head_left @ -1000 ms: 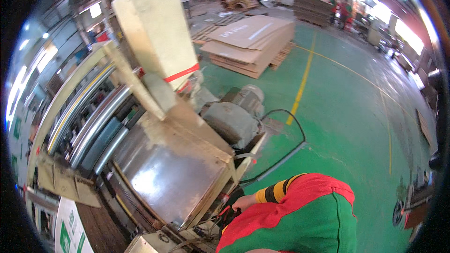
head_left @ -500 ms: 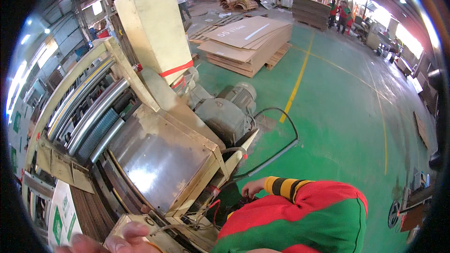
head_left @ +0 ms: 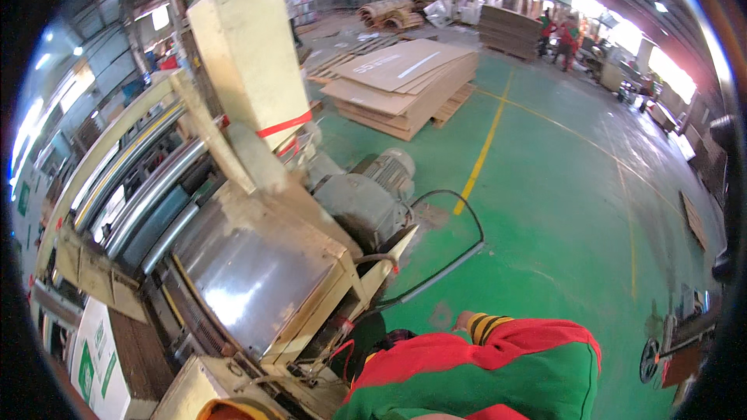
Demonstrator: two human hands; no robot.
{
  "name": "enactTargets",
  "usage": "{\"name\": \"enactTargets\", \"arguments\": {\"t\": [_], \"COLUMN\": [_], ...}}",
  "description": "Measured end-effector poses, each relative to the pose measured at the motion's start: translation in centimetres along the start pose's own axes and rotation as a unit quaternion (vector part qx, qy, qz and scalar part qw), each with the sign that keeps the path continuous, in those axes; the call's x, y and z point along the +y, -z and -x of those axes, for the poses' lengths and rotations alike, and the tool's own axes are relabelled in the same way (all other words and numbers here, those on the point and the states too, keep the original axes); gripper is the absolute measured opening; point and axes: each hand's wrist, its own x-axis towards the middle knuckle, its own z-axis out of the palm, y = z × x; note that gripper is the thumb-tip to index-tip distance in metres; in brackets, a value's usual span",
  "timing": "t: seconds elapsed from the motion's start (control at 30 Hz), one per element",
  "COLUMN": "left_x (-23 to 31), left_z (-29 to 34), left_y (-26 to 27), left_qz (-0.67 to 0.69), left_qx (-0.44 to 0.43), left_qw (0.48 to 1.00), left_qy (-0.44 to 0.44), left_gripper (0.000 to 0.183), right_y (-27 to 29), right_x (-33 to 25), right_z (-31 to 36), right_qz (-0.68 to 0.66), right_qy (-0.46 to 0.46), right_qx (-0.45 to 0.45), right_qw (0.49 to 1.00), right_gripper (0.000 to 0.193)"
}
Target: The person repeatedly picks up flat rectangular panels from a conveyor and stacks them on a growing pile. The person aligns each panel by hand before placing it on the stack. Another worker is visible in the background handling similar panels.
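At the lower edge, a yellow-orange cuff (head_left: 227, 410) shows beside the machine; my left hand itself is out of the picture. Nearest that cuff is the cream machine (head_left: 311, 327), with a worn metal cover, metal rollers (head_left: 159, 194) and thin wires. Right of it, a red-and-green garment (head_left: 475, 365) with a striped yellow-and-black cuff fills the lower middle, apparently another person bent over. That person's hand (head_left: 464, 320) is mostly hidden. A sliver of skin at the bottom edge may be my right hand (head_left: 437, 418); its fingers are hidden.
White-and-green printed cardboard (head_left: 97, 362) lies by the machine's near left side. A grey motor (head_left: 385, 175) and a looped black cable (head_left: 478, 225) lie beyond. Brown cardboard sheets (head_left: 405, 78) are stacked on a pallet. A black handwheel (head_left: 650, 359) stands right; people (head_left: 566, 45) are far back.
The fingers at the lower left have dropped out of view. The other person's cuffed arm has shifted right, away from the machine. The view has shifted slightly.
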Motion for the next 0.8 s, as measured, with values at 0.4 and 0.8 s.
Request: {"name": "enactTargets", "arguments": {"t": [0.4,0.8], "left_x": [-0.1,-2.0], "left_z": [2.3,3.5], "left_y": [1.6,3.3], "left_qz": [-0.021,-0.072], "left_qx": [-0.012,-0.01], "left_qw": [0.999,0.997], "left_qy": [-0.022,-0.023], "left_gripper": [0.047,0.043], "right_y": [4.2,5.7], "right_x": [-6.7,-6.1], "right_z": [-1.5,1.7], "right_qz": [-0.219,-0.072], "right_qy": [0.011,-0.009], "right_qx": [-0.019,-0.033], "right_qw": [0.975,0.997], "right_gripper": [0.046,0.044]}}
